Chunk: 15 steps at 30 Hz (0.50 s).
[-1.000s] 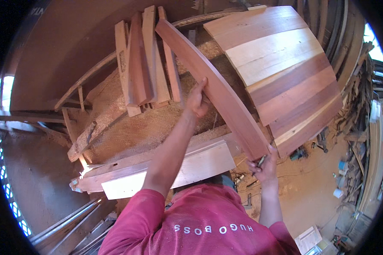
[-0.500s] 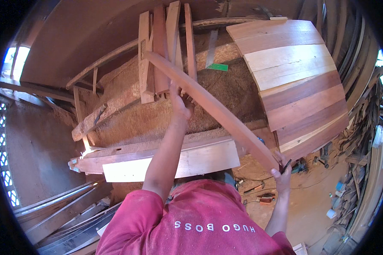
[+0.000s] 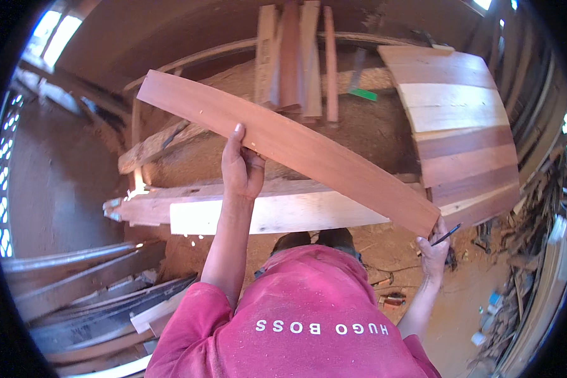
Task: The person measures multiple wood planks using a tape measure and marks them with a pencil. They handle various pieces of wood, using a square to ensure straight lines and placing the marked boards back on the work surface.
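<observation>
A long reddish-brown wooden board is held up in front of me, slanting from the far left down to the near right, its broad face toward me. My left hand grips its lower edge left of the middle, with the thumb on the face and the fingers behind. At the near right end, my right hand holds the board's corner and also a dark pencil-like stick that juts out between the fingers. Below the board, a pale plank lies along the near edge of the bench.
Several narrow boards lie at the back of the bench beside a try square with a green handle. Light and dark boards form a panel at the right. Stacked timber fills the lower left; tools lie on the floor.
The board has moved left, away from the narrow boards, and turned so its broad face shows. My left hand has shifted left with it; my right hand still holds its near end.
</observation>
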{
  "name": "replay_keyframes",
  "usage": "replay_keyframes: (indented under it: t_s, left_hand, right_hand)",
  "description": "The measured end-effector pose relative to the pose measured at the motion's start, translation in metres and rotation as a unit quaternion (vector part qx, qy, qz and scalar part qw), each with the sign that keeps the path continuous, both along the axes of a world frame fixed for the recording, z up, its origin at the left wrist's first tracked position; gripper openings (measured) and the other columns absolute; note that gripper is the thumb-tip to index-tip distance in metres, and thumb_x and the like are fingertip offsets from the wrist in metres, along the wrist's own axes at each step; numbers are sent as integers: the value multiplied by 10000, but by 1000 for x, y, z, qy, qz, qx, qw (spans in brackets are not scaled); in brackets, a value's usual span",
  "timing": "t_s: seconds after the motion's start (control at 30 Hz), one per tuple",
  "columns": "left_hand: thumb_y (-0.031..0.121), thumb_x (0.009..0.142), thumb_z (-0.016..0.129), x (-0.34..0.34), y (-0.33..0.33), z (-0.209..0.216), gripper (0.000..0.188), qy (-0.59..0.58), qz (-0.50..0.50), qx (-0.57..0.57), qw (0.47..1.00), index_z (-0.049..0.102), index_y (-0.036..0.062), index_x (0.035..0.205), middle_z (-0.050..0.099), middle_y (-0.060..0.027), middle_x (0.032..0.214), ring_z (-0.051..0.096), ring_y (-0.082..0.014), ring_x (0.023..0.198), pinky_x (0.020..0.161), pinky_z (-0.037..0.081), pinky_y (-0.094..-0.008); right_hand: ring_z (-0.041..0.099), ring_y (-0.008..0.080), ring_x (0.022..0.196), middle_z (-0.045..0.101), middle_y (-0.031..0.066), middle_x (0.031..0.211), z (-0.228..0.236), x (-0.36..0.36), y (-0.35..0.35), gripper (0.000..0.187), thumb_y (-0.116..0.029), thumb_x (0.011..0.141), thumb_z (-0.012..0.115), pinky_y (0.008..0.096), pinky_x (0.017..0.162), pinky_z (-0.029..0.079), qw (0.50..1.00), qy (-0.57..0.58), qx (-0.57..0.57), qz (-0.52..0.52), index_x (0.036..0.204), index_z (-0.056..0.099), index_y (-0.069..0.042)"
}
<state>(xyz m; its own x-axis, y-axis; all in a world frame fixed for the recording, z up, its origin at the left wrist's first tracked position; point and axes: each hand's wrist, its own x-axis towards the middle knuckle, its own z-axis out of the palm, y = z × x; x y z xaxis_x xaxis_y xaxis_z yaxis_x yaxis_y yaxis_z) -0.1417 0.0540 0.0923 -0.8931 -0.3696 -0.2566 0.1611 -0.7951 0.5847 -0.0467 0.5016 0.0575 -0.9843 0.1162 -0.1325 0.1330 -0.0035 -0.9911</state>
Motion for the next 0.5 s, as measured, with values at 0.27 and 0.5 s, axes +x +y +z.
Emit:
replay_keyframes:
  t_s: [0.27,0.5]
  left_hand:
    - [40,810,721,152,-87,27,546,24,52,-249,967,464,-25,1288,611,-146,1220,613,-244,1154,980,521,-404]
    - [193,721,652,281,-127,22,748,55,145,-185,970,392,-12,1392,569,-132,1284,596,-261,1175,976,503,-436]
  right_hand:
    - [487,255,1321,472,141,1438,3,17,-76,990,-206,709,827,382,1094,417,987,-28,-24,158,1515,299,21]
    - [553,235,1217,516,147,1381,12,20,-138,886,-260,795,807,366,914,531,960,-142,-44,238,1486,328,20]
